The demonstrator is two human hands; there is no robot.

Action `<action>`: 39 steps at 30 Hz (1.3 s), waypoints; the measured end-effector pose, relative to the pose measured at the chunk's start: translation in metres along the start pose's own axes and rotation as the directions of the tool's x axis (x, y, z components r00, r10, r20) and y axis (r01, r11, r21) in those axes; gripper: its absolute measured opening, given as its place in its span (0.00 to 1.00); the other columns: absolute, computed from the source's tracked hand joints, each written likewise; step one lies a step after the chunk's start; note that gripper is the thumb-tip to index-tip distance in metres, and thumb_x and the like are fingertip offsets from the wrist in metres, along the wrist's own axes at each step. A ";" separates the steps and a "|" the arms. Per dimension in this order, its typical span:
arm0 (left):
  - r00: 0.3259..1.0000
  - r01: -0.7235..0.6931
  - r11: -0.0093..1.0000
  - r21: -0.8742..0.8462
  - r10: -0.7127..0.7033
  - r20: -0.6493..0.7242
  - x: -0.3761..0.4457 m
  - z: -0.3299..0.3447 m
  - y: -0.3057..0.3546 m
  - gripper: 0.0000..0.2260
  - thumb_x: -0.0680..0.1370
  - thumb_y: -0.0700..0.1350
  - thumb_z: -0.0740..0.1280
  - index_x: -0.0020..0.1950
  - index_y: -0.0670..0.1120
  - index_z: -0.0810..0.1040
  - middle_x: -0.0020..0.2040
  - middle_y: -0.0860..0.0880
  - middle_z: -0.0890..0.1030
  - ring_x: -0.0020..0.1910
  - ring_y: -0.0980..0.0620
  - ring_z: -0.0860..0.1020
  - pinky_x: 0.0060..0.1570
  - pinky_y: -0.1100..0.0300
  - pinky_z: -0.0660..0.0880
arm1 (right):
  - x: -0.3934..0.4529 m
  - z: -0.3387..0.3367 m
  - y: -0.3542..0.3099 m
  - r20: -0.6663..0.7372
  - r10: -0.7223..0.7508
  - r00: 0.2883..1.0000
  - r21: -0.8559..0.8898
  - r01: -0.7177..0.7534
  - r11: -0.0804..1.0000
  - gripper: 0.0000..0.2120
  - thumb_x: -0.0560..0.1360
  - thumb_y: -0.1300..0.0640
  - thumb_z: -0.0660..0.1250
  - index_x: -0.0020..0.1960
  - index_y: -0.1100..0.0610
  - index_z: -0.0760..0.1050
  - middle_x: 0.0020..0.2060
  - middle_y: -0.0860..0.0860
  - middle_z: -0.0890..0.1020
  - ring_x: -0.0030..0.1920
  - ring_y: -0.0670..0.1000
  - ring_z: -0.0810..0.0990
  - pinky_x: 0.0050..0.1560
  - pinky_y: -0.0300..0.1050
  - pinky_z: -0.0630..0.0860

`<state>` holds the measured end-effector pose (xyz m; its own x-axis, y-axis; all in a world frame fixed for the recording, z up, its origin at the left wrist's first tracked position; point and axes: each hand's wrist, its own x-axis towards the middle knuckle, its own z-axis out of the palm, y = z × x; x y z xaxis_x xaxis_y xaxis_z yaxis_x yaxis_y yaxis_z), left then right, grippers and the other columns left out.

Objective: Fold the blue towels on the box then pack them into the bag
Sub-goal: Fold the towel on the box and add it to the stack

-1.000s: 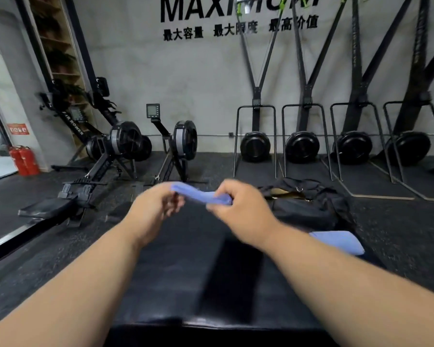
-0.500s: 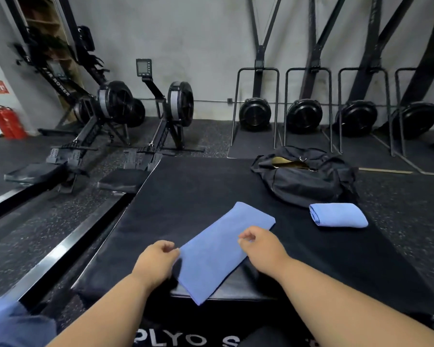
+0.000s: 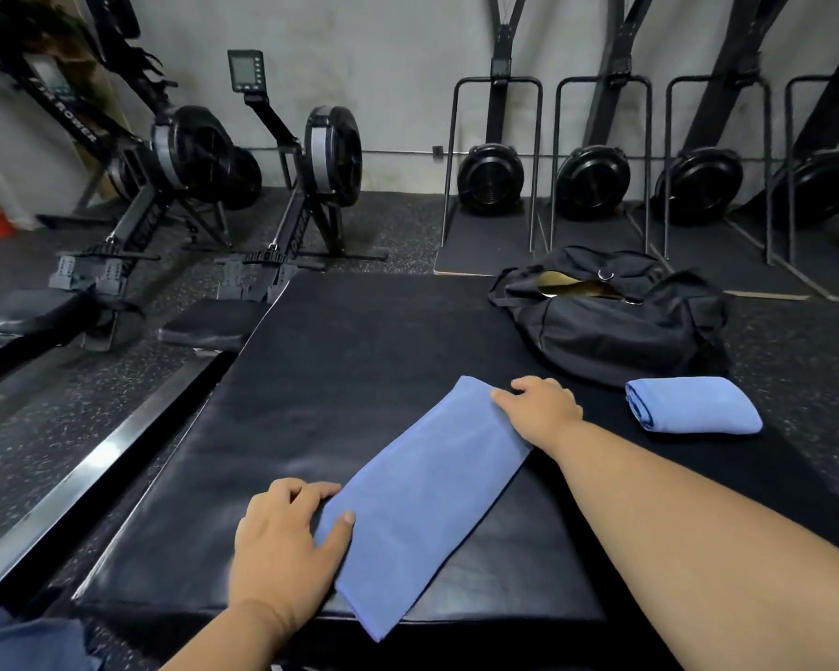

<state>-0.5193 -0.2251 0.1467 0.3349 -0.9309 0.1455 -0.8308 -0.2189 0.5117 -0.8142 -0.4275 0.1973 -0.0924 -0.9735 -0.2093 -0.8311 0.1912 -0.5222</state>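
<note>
A long blue towel (image 3: 427,496) lies diagonally on the black box (image 3: 340,380), its near corner hanging over the front edge. My left hand (image 3: 282,540) pinches the towel's near left edge, thumb on top and fingers tucked under it. My right hand (image 3: 538,406) grips the far right corner of the same towel. A second blue towel (image 3: 693,405), folded small, lies on the box at the right. Behind it sits the black bag (image 3: 616,326), its top open with a tan lining showing.
Two rowing machines (image 3: 311,186) stand on the floor to the far left of the box. Several upright black machines (image 3: 490,179) line the back wall. Speckled rubber floor (image 3: 44,428) surrounds the box.
The towel went from held up in the air to lying flat on the box. My right hand has since slid up to its far corner, and my left hand now pinches the near edge.
</note>
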 end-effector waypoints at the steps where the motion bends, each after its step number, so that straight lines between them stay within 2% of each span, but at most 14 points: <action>1: 1.000 -0.003 1.000 0.006 0.003 -0.009 0.001 0.002 -0.001 0.12 0.75 0.61 0.70 0.58 0.66 0.80 0.53 0.65 0.70 0.53 0.56 0.68 0.58 0.56 0.69 | 0.006 0.001 -0.005 0.016 0.006 1.000 -0.021 -0.006 1.000 0.23 0.75 0.30 0.62 0.62 0.42 0.80 0.63 0.48 0.78 0.66 0.58 0.72 0.68 0.55 0.69; 3: 1.000 -0.010 1.000 0.006 0.011 -0.026 0.003 0.004 -0.004 0.12 0.75 0.61 0.70 0.58 0.65 0.81 0.53 0.64 0.70 0.53 0.55 0.69 0.57 0.56 0.69 | 0.019 0.003 -0.009 0.064 0.026 0.998 0.026 -0.028 0.999 0.18 0.73 0.33 0.65 0.48 0.45 0.81 0.51 0.45 0.81 0.59 0.56 0.73 0.62 0.53 0.71; 5: 0.999 -0.021 1.000 0.008 0.022 -0.043 0.003 0.007 -0.006 0.13 0.74 0.62 0.68 0.58 0.66 0.80 0.53 0.64 0.70 0.52 0.55 0.68 0.56 0.56 0.69 | 0.030 0.003 -0.007 0.126 0.021 0.992 0.217 -0.049 0.975 0.16 0.67 0.40 0.71 0.37 0.52 0.74 0.40 0.46 0.79 0.48 0.56 0.75 0.51 0.51 0.73; 7: 0.998 -0.033 0.999 0.013 0.033 -0.047 0.003 0.008 -0.008 0.15 0.73 0.65 0.64 0.57 0.66 0.80 0.53 0.64 0.70 0.52 0.55 0.68 0.56 0.56 0.68 | 0.036 0.001 0.001 0.167 -0.026 0.986 0.395 -0.043 0.918 0.14 0.64 0.49 0.73 0.36 0.53 0.68 0.35 0.51 0.72 0.41 0.54 0.69 0.42 0.50 0.66; 11: 0.997 -0.039 0.999 0.016 0.039 -0.060 0.003 0.010 -0.009 0.17 0.71 0.64 0.62 0.57 0.66 0.80 0.53 0.63 0.70 0.51 0.55 0.68 0.56 0.56 0.68 | 0.040 -0.014 0.009 0.225 -0.079 0.971 0.371 -0.010 0.929 0.09 0.73 0.56 0.74 0.40 0.55 0.75 0.37 0.52 0.75 0.38 0.51 0.72 0.39 0.45 0.67; 13: 0.997 -0.041 0.999 0.025 0.043 -0.061 0.003 0.009 -0.008 0.18 0.70 0.64 0.61 0.57 0.65 0.80 0.53 0.62 0.70 0.51 0.54 0.68 0.56 0.55 0.69 | 0.044 -0.017 0.006 0.281 -0.057 0.958 0.342 -0.044 0.939 0.09 0.73 0.51 0.74 0.44 0.55 0.78 0.42 0.50 0.81 0.42 0.51 0.77 0.42 0.45 0.73; 15: 0.997 -0.043 0.999 0.023 0.044 -0.060 0.003 0.009 -0.009 0.18 0.70 0.64 0.61 0.57 0.65 0.80 0.53 0.63 0.70 0.51 0.54 0.69 0.56 0.54 0.70 | 0.051 -0.017 -0.001 0.349 -0.035 0.936 0.331 -0.088 0.939 0.18 0.72 0.40 0.74 0.53 0.52 0.83 0.51 0.48 0.86 0.51 0.52 0.84 0.56 0.49 0.80; 17: 0.997 -0.044 0.999 0.019 0.045 -0.055 0.003 0.008 -0.008 0.18 0.70 0.64 0.61 0.57 0.65 0.80 0.53 0.63 0.70 0.51 0.55 0.68 0.56 0.54 0.69 | 0.054 -0.015 -0.010 0.383 -0.017 0.923 0.320 -0.116 0.940 0.25 0.71 0.33 0.73 0.59 0.49 0.83 0.54 0.47 0.85 0.55 0.52 0.84 0.63 0.52 0.78; 21: 0.997 -0.049 0.998 0.025 0.050 -0.057 0.003 0.009 -0.009 0.17 0.71 0.64 0.61 0.57 0.66 0.79 0.53 0.63 0.70 0.50 0.55 0.67 0.55 0.55 0.68 | 0.059 -0.008 -0.025 0.353 -0.126 0.927 0.210 0.052 0.976 0.12 0.77 0.42 0.71 0.47 0.50 0.79 0.44 0.48 0.80 0.42 0.50 0.75 0.46 0.45 0.72; 30: 0.996 -0.055 0.998 0.040 0.058 -0.069 0.003 0.011 -0.010 0.16 0.71 0.63 0.62 0.57 0.65 0.79 0.52 0.63 0.70 0.50 0.55 0.68 0.54 0.55 0.69 | 0.064 -0.003 -0.024 0.280 -0.185 0.942 0.248 0.115 0.962 0.06 0.77 0.58 0.73 0.46 0.53 0.76 0.38 0.50 0.76 0.36 0.50 0.70 0.36 0.43 0.67; 33: 0.996 -0.058 0.998 0.038 0.061 -0.070 0.003 0.010 -0.011 0.16 0.71 0.63 0.62 0.57 0.65 0.79 0.52 0.63 0.70 0.50 0.55 0.68 0.54 0.54 0.69 | 0.066 -0.003 -0.026 0.287 -0.170 0.943 0.239 0.101 0.966 0.04 0.76 0.61 0.73 0.49 0.54 0.79 0.41 0.51 0.79 0.38 0.50 0.73 0.38 0.43 0.71; 35: 0.995 -0.060 0.997 0.039 0.063 -0.073 0.003 0.011 -0.010 0.16 0.71 0.63 0.62 0.57 0.65 0.79 0.52 0.63 0.70 0.50 0.55 0.68 0.54 0.55 0.68 | 0.067 -0.002 -0.030 0.318 -0.137 0.938 0.258 0.053 0.965 0.08 0.75 0.58 0.73 0.53 0.52 0.81 0.48 0.53 0.84 0.44 0.52 0.78 0.46 0.46 0.76; 37: 0.996 -0.056 0.998 0.035 0.058 -0.071 0.003 0.011 -0.010 0.16 0.71 0.63 0.62 0.57 0.66 0.79 0.52 0.64 0.70 0.51 0.56 0.68 0.54 0.56 0.67 | 0.066 -0.001 -0.035 0.348 -0.096 0.933 0.270 -0.002 0.963 0.13 0.76 0.48 0.73 0.57 0.52 0.81 0.56 0.50 0.83 0.53 0.53 0.80 0.56 0.50 0.76; 39: 0.996 -0.053 0.998 0.031 0.055 -0.072 0.003 0.011 -0.010 0.15 0.71 0.63 0.62 0.57 0.66 0.79 0.52 0.64 0.69 0.51 0.56 0.67 0.54 0.57 0.66 | 0.068 0.002 -0.037 0.339 -0.090 0.936 0.224 0.013 0.974 0.16 0.78 0.40 0.71 0.54 0.53 0.80 0.52 0.48 0.80 0.51 0.53 0.78 0.55 0.47 0.74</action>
<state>-0.5152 -0.2286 0.1333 0.3201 -0.9180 0.2343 -0.8607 -0.1785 0.4769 -0.7887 -0.5002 0.2012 0.1744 -0.8863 -0.4290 -0.6880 0.2020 -0.6971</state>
